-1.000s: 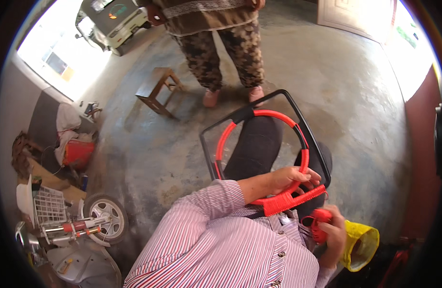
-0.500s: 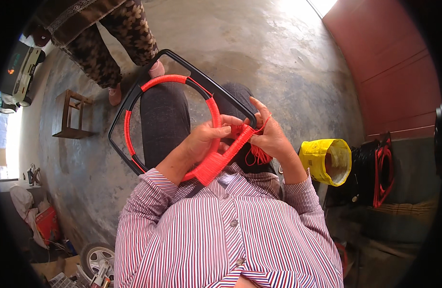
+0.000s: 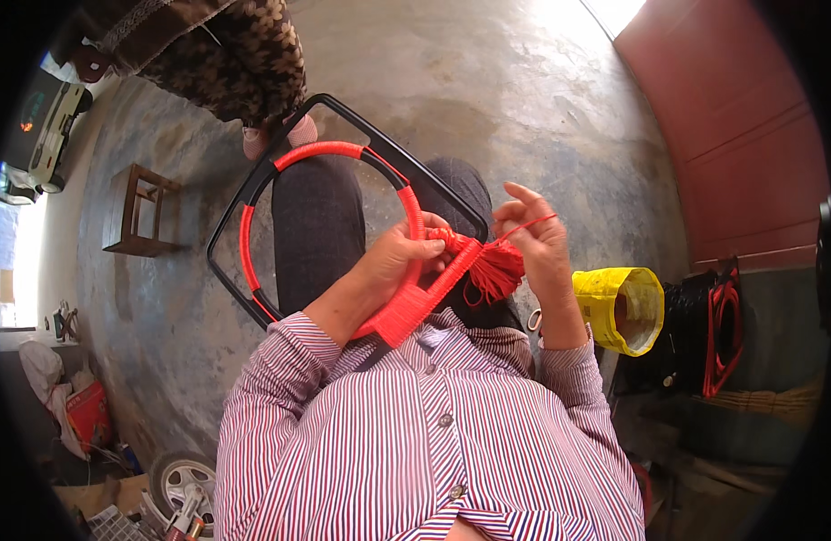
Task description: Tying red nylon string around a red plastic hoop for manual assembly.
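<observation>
A black frame (image 3: 224,213) with an inner ring lies across my lap, the ring wound in red cord (image 3: 321,150) over much of its length. My left hand (image 3: 397,256) is closed around the wrapped right side of the ring, thumb on top. Below it a broad red-wound section (image 3: 397,316) joins a wrapped bar running up to the frame's corner. A bundle of loose red cord (image 3: 498,269) hangs just right of that bar. My right hand (image 3: 536,236), to the right of the frame, pinches a strand of this cord, drawn out from the bar.
Beyond the frame stands a person in floral trousers (image 3: 253,68). A small wooden stool (image 3: 131,212) is at left. To my right are a yellow bag (image 3: 605,311), scissors handles (image 3: 535,319) and black frames with red cord (image 3: 722,329). A wheel (image 3: 183,482) lies lower left.
My right hand has moved right, away from the bar, drawing the strand out. More of the cord bundle shows. The other person's legs have come closer together.
</observation>
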`<state>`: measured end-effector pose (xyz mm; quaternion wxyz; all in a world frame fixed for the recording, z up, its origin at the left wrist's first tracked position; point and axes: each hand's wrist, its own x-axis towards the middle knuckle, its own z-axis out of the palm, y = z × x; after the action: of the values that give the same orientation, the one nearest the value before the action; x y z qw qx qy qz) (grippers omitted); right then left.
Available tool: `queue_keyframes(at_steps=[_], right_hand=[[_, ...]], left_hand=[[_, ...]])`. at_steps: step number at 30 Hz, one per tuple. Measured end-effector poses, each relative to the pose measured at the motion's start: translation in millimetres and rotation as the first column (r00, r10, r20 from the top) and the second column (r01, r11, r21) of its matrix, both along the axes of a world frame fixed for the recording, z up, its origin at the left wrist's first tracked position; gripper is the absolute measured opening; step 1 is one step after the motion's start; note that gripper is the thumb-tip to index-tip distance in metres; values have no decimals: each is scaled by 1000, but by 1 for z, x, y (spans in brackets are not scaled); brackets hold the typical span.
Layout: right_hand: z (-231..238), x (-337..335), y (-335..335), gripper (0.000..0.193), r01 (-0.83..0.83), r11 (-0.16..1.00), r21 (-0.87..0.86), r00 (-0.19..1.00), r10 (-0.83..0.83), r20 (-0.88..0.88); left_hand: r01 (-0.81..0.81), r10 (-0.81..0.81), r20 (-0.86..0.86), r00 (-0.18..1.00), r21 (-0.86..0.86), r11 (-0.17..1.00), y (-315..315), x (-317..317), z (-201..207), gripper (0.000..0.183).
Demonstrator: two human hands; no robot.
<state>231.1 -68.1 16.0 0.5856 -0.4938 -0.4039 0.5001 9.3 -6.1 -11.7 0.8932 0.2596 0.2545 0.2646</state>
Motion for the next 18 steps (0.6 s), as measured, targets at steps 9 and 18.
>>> queue_keyframes(at_steps=[9,18], right_hand=[[37,-40,3,31,-235,954,185,348,-95,933],[21,3,8,13,297,948,115,954,-289,-83]], left_hand=[[-96,125,204,971,-151,984,0,-4,9,33],[-117,125,183,975,-54,992,3,-5,0,32]])
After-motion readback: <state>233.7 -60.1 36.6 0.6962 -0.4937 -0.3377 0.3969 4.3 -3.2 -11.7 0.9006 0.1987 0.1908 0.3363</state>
